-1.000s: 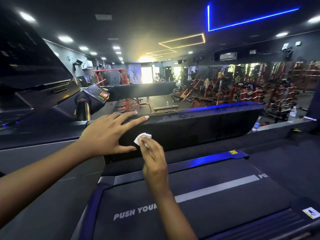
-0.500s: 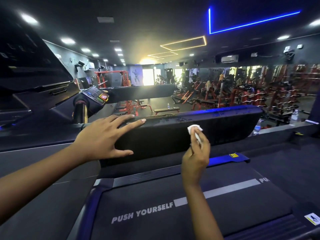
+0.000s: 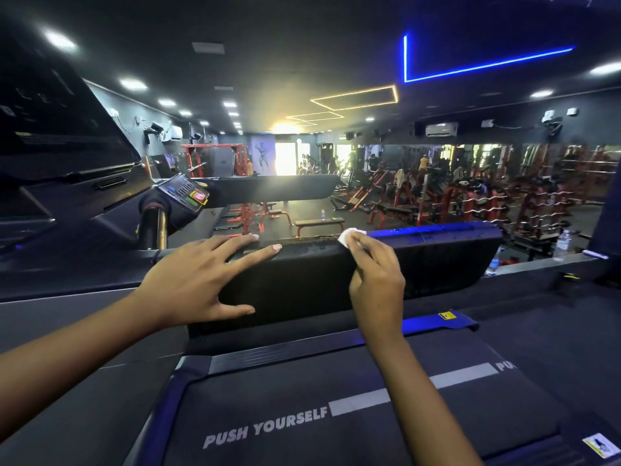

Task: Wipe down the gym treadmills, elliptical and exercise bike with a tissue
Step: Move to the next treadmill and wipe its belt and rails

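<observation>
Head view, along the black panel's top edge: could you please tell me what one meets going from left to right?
First the treadmill console → left hand → tissue, pinched by the right hand → water bottle.

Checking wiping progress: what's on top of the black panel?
The left hand rests there; the right hand holds a white tissue on its top edge. Surface beneath is covered.

Two hands, one tissue, one pad

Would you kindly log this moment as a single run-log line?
step: wiping treadmill cover | left hand: rests flat on cover | right hand: pinches tissue at cover's top edge
</observation>
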A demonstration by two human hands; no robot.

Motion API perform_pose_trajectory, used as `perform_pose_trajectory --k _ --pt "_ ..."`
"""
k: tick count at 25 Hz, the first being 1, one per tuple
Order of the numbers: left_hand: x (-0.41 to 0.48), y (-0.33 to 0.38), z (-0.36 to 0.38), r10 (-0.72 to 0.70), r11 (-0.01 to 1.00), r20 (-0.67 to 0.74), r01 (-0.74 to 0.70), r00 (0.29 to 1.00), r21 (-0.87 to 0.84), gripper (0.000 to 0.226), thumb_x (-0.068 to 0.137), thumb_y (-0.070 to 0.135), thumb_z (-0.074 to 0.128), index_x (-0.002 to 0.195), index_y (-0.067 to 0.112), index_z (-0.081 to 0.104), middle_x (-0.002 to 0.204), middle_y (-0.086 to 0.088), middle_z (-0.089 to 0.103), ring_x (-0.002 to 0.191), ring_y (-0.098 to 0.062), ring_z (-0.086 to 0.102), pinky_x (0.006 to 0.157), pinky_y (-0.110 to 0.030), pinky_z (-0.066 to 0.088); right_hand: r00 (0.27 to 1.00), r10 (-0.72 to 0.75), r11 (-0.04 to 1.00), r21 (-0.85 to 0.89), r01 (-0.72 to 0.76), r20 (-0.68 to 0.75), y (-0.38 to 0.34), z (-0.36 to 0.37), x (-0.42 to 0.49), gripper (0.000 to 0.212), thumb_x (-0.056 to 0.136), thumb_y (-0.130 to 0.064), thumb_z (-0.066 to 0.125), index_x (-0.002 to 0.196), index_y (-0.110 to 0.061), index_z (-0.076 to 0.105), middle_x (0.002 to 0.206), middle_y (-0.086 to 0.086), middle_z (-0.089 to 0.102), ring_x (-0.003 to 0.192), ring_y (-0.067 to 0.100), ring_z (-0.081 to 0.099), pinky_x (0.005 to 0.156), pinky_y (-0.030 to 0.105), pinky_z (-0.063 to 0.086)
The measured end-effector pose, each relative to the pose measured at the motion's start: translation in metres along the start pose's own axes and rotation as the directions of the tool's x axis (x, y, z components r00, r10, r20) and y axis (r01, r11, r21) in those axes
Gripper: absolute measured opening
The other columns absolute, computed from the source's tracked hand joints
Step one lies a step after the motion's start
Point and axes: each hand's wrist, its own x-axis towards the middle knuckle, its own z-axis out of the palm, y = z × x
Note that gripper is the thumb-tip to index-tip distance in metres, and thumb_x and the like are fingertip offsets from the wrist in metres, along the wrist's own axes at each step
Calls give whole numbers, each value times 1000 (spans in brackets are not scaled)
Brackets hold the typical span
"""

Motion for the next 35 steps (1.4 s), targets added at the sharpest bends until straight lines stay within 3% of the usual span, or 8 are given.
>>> perform_pose_trajectory --k 3,6,10,17,21,25,31,35 --pt "0 0 1 7 1000 -1 -7 1000 6 86 77 73 44 149 31 24 134 -9 54 106 -27 62 80 -36 55 955 -126 991 71 111 267 -29 11 24 43 75 4 38 103 -2 70 106 8 68 99 23 57 88 27 46" --pt "0 -2 2 33 999 9 -33 999 -4 85 77 72 45 149 34 21 135 -12 53 108 -28 60 83 -38 54 735 -240 971 145 192 634 -53 21 45 45 79 6 43 117 -4 64 121 10 62 113 28 54 91 35 47" --pt "-1 -1 0 32 999 -4 -32 999 7 86 76 72 45 149 35 20 135 -11 53 105 -27 62 81 -36 54 599 -199 966 51 255 775 -39 7 65 45 85 3 46 126 -11 59 130 5 57 121 23 49 97 32 41" --pt "-1 1 -1 24 1000 -30 -24 999 6 87 75 72 46 149 36 19 134 -9 54 102 -26 63 75 -35 55 746 78 950 -275 145 662 35 -31 81 45 78 10 49 115 -10 67 120 10 63 112 27 54 93 37 44" --pt "0 1 1 22 1000 -42 -22 999 -3 87 75 72 46 149 38 16 133 -8 54 102 -26 62 75 -36 56 820 -142 984 -11 178 554 -22 -11 45 54 67 17 45 111 -5 67 112 11 66 104 30 59 87 33 49" --pt "-1 0 2 27 1000 -47 -28 999 -6 90 74 72 46 149 39 8 133 -9 54 102 -27 63 76 -36 57 872 -280 959 70 275 401 -42 -2 -3 47 77 -5 36 114 -2 65 113 9 65 103 25 62 79 27 53" --pt "-1 1 -2 26 1000 -43 -26 999 16 86 74 72 46 149 36 21 131 -8 55 99 -26 63 73 -35 56 961 -99 975 -166 145 259 25 -17 1 61 59 17 42 115 4 63 114 16 63 107 24 51 94 26 37" --pt "-1 1 -1 22 1000 -23 -21 999 18 86 75 72 48 149 36 22 132 -8 55 100 -26 63 74 -35 56 985 115 979 -185 -90 128 42 -30 14 56 60 25 48 109 7 65 106 21 65 97 34 61 94 30 43"
